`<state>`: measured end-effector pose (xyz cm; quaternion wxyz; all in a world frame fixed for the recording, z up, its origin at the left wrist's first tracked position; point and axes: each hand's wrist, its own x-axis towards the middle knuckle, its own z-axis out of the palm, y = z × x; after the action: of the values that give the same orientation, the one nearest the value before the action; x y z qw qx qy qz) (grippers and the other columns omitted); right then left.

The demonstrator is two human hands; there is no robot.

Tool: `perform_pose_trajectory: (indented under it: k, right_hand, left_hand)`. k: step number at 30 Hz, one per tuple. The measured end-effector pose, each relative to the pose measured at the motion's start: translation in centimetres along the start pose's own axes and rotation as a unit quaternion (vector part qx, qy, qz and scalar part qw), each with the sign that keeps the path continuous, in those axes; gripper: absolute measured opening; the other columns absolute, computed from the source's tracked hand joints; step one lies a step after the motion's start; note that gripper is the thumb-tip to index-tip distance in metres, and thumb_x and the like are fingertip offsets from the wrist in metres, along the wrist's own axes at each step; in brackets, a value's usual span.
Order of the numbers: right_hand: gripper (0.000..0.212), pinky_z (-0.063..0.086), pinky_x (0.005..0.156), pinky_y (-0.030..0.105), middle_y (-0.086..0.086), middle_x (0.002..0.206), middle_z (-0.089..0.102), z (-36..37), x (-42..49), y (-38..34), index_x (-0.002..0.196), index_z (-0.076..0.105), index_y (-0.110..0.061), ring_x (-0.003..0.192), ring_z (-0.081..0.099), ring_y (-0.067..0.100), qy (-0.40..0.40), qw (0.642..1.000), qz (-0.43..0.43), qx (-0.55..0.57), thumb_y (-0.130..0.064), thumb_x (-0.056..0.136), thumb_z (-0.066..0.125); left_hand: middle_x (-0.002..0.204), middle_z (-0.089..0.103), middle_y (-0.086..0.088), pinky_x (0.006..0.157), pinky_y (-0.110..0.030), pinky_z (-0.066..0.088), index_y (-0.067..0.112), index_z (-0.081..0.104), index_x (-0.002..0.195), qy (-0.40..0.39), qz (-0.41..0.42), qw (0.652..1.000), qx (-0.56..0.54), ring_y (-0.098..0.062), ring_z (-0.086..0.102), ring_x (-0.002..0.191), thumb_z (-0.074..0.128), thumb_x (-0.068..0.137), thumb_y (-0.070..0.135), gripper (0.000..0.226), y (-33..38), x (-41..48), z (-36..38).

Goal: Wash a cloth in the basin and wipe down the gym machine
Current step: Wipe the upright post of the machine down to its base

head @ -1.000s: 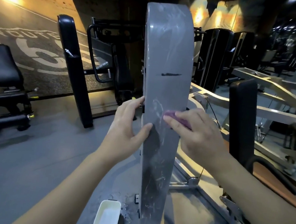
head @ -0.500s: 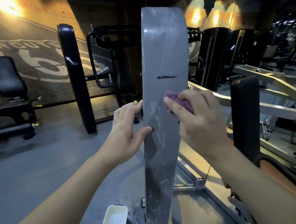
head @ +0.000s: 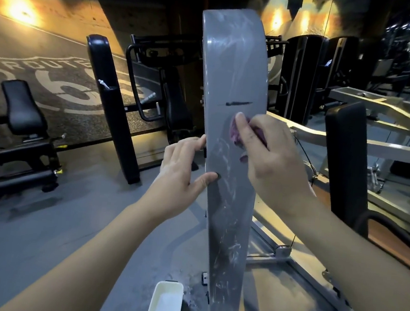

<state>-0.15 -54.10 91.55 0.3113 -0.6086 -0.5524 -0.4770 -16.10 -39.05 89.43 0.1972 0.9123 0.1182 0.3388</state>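
Wiping is the step in hand, with the wash judged done. Far left stands a black bench [head: 23, 121] against the road mural. Your left hand [head: 185, 168] steadies the grey panel [head: 234, 82] of the machine, fingers [head: 195, 143] lying fairly straight along its left edge, thumb pressed on the front, gripping nothing. Low down, the white basin [head: 165, 305] sits on the wet floor just beside the panel's foot. Your right hand [head: 266, 159] clenches the purple cloth [head: 235, 133], bunched under the fingertips and pressed flat to the panel, just below a dark mark [head: 237, 103]. Next, you likely need to carry the cloth upward over that mark and the streaks above.
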Motion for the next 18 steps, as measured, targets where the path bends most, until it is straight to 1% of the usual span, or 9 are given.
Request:
perform_pose_trajectory:
  k: [2, 4, 6, 7, 8, 11, 13, 16, 18]
  right_hand:
    - [0.045, 0.052, 0.075, 0.043, 0.017, 0.114, 0.063, 1.1, -2.0, -0.3, 0.148, 0.050, 0.002, 0.093, 0.053, 0.031, -0.025, 0.999, -0.040, -0.008, 0.002, 0.103, 0.054]
    - [0.044, 0.052, 0.070, 0.043, 0.014, 0.115, 0.063, 1.3, -4.0, -0.5, 0.147, 0.051, 0.000, 0.092, 0.053, 0.030, -0.070, 0.991, -0.113, -0.019, 0.000, 0.103, 0.054]
    - [0.042, 0.051, 0.069, 0.044, 0.014, 0.115, 0.062, 0.7, -3.3, 0.7, 0.148, 0.052, -0.004, 0.092, 0.051, 0.030, -0.092, 0.983, -0.159, -0.029, -0.002, 0.107, 0.043]
    - [0.042, 0.051, 0.068, 0.045, 0.015, 0.113, 0.062, 0.4, -2.1, 1.2, 0.147, 0.054, -0.005, 0.091, 0.052, 0.031, -0.078, 0.985, -0.149, -0.034, -0.002, 0.107, 0.039]
    - [0.042, 0.051, 0.068, 0.046, 0.016, 0.111, 0.062, 0.2, -0.6, 1.6, 0.145, 0.056, -0.005, 0.089, 0.052, 0.033, -0.041, 0.991, -0.124, -0.041, 0.000, 0.106, 0.041]
    - [0.044, 0.049, 0.075, 0.043, 0.015, 0.114, 0.056, 0.8, 1.8, 0.5, 0.141, 0.058, 0.001, 0.088, 0.052, 0.034, 0.032, 0.998, -0.042, -0.028, 0.007, 0.098, 0.054]
    - [0.040, 0.051, 0.075, 0.043, 0.014, 0.115, 0.058, 1.8, -0.6, -0.3, 0.140, 0.058, 0.004, 0.087, 0.056, 0.033, 0.006, 0.997, -0.072, -0.016, 0.005, 0.101, 0.053]
    - [0.034, 0.054, 0.068, 0.047, 0.016, 0.108, 0.068, 1.2, -3.6, -0.2, 0.138, 0.060, 0.004, 0.085, 0.064, 0.035, -0.099, 0.982, -0.161, 0.003, -0.002, 0.106, 0.050]
    - [0.036, 0.052, 0.065, 0.047, 0.017, 0.099, 0.067, 0.5, -2.1, 0.4, 0.133, 0.065, 0.002, 0.081, 0.063, 0.035, -0.093, 0.982, -0.163, 0.007, -0.004, 0.110, 0.039]
  left_hand:
    - [0.148, 0.031, 0.023, 0.117, -0.032, 0.024, 0.036, 0.025, 0.157, -0.002, 0.000, 1.000, 0.004, -0.006, 0.021, 0.142, 0.069, 0.095, 0.041, 0.076, -0.3, -0.5, -0.2]
    - [0.151, 0.030, 0.019, 0.117, -0.032, 0.023, 0.038, 0.022, 0.158, -0.001, -0.003, 1.000, 0.014, -0.007, 0.022, 0.142, 0.073, 0.092, 0.044, 0.083, -0.9, -1.2, 0.0]
    - [0.151, 0.028, 0.019, 0.118, -0.032, 0.024, 0.038, 0.021, 0.159, -0.004, -0.011, 1.000, 0.010, -0.005, 0.023, 0.141, 0.074, 0.090, 0.045, 0.087, -1.1, -1.8, 0.4]
    - [0.150, 0.027, 0.019, 0.118, -0.033, 0.024, 0.038, 0.020, 0.159, -0.008, -0.016, 1.000, 0.006, -0.005, 0.022, 0.141, 0.075, 0.090, 0.045, 0.088, -1.1, -1.9, 0.7]
    - [0.150, 0.028, 0.018, 0.118, -0.033, 0.024, 0.039, 0.021, 0.159, -0.011, -0.019, 1.000, 0.005, -0.004, 0.022, 0.140, 0.075, 0.090, 0.044, 0.087, -1.1, -1.9, 0.9]
    - [0.148, 0.030, 0.017, 0.118, -0.033, 0.025, 0.036, 0.024, 0.158, -0.007, -0.023, 1.000, 0.005, -0.005, 0.024, 0.138, 0.075, 0.091, 0.040, 0.085, -1.1, -1.8, 1.6]
    - [0.145, 0.030, 0.019, 0.119, -0.035, 0.028, 0.033, 0.028, 0.157, -0.008, -0.019, 1.000, 0.004, -0.008, 0.026, 0.137, 0.076, 0.090, 0.039, 0.082, -1.3, -1.8, 1.7]
    - [0.139, 0.029, 0.025, 0.118, -0.037, 0.029, 0.033, 0.031, 0.155, -0.005, -0.013, 1.000, 0.009, -0.008, 0.027, 0.135, 0.077, 0.089, 0.039, 0.081, -1.5, -1.7, 1.8]
    - [0.139, 0.029, 0.026, 0.116, -0.033, 0.028, 0.035, 0.030, 0.155, -0.007, -0.019, 1.000, -0.002, -0.006, 0.026, 0.135, 0.076, 0.090, 0.038, 0.081, -1.6, -1.8, 1.9]
